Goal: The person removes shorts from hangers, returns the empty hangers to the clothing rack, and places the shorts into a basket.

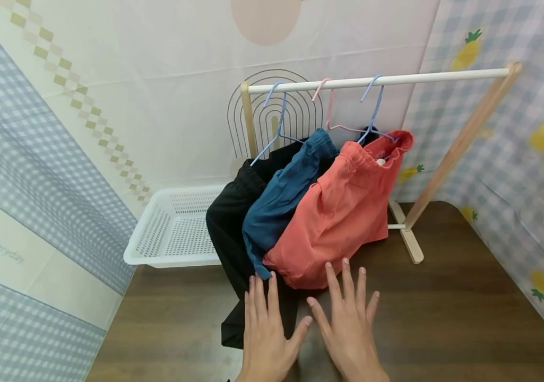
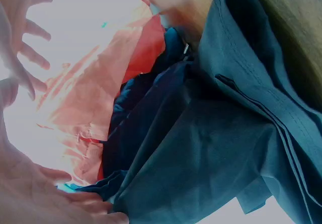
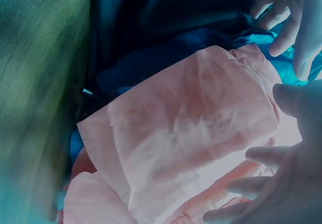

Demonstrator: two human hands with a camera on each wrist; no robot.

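Note:
Three garments hang on wire hangers from a small wooden rack: a black one, a blue one and coral shorts. The black garment trails down onto the brown table. My left hand lies flat with straight fingers on the black cloth's lower end, just below the blue hem. Beside it my right hand is spread open, fingertips close under the coral shorts' hem. In the right wrist view the coral shorts fill the frame; in the left wrist view the blue cloth does.
A white perforated plastic basket sits at the table's back left, behind the black garment. The rack's slanted leg and foot stand to the right. Patterned cloth walls enclose the table on three sides. Bare tabletop lies to the right of my hands.

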